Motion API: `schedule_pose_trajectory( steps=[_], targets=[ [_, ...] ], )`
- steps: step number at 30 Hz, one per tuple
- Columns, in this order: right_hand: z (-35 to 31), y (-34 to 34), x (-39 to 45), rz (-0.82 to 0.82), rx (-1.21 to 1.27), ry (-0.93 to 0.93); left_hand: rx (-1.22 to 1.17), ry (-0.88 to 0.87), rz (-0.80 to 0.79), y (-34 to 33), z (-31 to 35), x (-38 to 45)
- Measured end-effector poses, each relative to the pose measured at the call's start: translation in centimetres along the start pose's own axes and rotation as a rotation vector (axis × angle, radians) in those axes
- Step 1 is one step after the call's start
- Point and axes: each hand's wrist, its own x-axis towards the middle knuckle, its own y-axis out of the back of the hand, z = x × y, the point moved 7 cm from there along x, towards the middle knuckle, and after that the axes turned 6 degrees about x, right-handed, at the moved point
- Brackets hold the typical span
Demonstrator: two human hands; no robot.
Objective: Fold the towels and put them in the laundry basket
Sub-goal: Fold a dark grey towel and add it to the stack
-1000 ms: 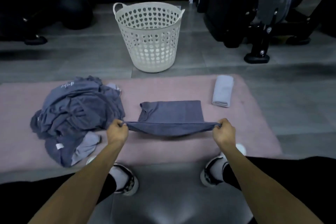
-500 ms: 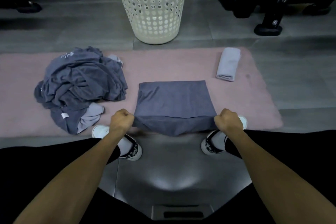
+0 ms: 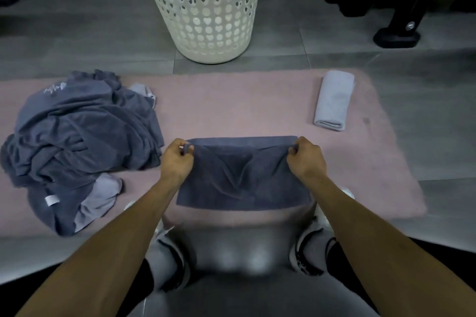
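Note:
A dark grey towel [image 3: 239,180] lies partly folded on the pink mat [image 3: 231,103] in front of me. My left hand [image 3: 177,159] pinches its far left corner and my right hand [image 3: 305,158] pinches its far right corner, both held over the towel's far edge. A pile of unfolded dark grey and light grey towels [image 3: 77,141] sits on the mat to the left. One folded light grey towel [image 3: 333,100] lies at the mat's far right. The white laundry basket [image 3: 206,8] with heart-shaped holes stands on the floor beyond the mat.
Grey tiled floor [image 3: 425,72] surrounds the mat. Black exercise equipment [image 3: 401,20] stands at the far right. My shoes [image 3: 306,252] rest at the mat's near edge, on either side of a grey padded surface [image 3: 231,265] below me.
Both hands have carried the towel's near edge forward, away from me, over the rest of the towel to its far edge. The camera has tilted down.

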Motion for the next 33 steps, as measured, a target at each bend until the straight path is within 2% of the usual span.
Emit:
schedule_pose_trajectory(
  steps=[3, 6, 8, 10, 14, 19, 23, 27, 33],
  targets=[
    [0.2, -1.9, 4.4, -0.015, -0.019, 0.009, 0.044, -0.019, -0.01, -2.6, -0.6, 4.1],
    [1.8, -4.1, 7.9, -0.053, -0.036, -0.027, 0.31, -0.034, -0.123, -5.4, -2.1, 6.6],
    [3.1, -5.2, 9.6, -0.076, -0.048, -0.058, 0.526, -0.113, -0.212, -7.3, -2.1, 7.2],
    [4.4, -6.1, 10.6, -0.119, -0.069, -0.088, 0.66, -0.266, -0.211, -8.9, -0.9, 7.2],
    [6.7, -6.3, 11.4, -0.13, -0.026, -0.086, 0.576, -0.563, -0.249, -13.7, 3.7, 5.4],
    [7.5, -4.8, 11.4, -0.071, 0.457, -0.042, 0.336, -0.739, -0.442, -20.1, 10.7, 1.2],
    [8.4, -4.9, 10.7, -0.135, 0.717, -0.047, 0.157, -0.733, -0.489, -23.8, 14.2, -0.6],
    [10.5, -5.2, 10.3, -0.126, 0.907, -0.178, -0.061, -0.55, -0.489, -24.9, 15.1, -0.9],
    [11.5, -6.0, 10.0, -0.229, 1.041, -0.327, -0.002, -0.417, -0.518, -25.4, 14.3, -0.1]
  ],
)
